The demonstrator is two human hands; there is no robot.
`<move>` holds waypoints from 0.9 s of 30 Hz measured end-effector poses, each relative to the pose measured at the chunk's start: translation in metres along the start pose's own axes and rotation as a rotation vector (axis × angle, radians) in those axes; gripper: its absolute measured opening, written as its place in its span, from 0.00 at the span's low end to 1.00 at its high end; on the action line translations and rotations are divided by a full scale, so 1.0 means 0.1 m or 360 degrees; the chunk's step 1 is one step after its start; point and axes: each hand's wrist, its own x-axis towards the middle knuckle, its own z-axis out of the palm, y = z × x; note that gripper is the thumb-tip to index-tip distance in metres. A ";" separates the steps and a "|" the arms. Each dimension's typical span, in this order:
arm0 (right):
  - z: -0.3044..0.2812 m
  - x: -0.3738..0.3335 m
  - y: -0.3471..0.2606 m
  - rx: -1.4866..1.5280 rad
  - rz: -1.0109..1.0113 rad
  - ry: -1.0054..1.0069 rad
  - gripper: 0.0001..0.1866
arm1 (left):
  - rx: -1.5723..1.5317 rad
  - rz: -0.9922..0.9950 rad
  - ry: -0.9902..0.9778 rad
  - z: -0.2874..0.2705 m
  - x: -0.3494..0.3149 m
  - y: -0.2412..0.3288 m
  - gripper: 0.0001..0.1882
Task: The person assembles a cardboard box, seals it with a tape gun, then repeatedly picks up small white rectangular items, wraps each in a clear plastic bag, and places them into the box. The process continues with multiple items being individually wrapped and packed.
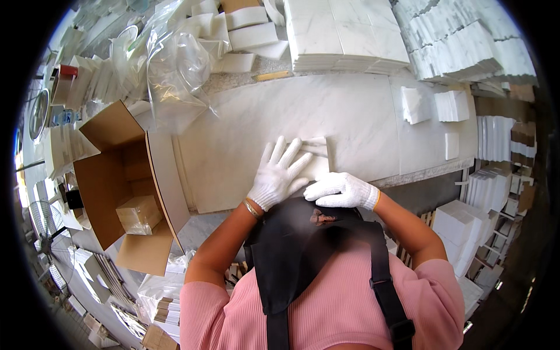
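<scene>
A square white marble tile [318, 165] with grey veins lies on the pale stone worktop near its front edge, in front of my body. My left hand [279, 174], in a white knitted glove, rests with fingers spread, the fingertips over the tile's left part. My right hand [343, 191], gloved alike, is at the tile's near edge, its fingers stretched to the left and the palm turned down. Part of the tile is covered by my left hand. Neither hand is wrapped round anything that I can see.
An open cardboard box [162, 186] with a wrapped packet [139, 214] inside stands at left. Clear plastic bags [175, 64] and white foam sheets [252, 36] lie at far left. Stacked marble tiles [344, 35] fill the back; small stacks [415, 105] sit at right.
</scene>
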 end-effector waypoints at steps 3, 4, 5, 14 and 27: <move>-0.36 0.05 -0.18 -0.0038 0.0208 0.0032 0.18 | 0.0022 -0.0054 -0.0108 0.01 -0.03 0.04 0.37; -0.54 0.12 -0.36 0.0041 0.0379 0.0056 0.19 | 0.0002 -0.0056 -0.0100 0.02 -0.03 0.03 0.39; -0.74 0.19 -0.43 -0.0051 0.0275 0.0119 0.19 | 0.0019 -0.0054 -0.0119 -0.01 -0.01 0.05 0.39; -3.06 1.67 -0.84 -0.0451 -0.0185 0.1035 0.23 | 0.0121 -0.0025 -0.0122 -0.18 0.10 0.06 0.27; -5.39 3.55 0.53 -0.2224 0.0222 0.1207 0.21 | -0.0025 0.0033 -0.0154 -0.19 0.17 -0.08 0.28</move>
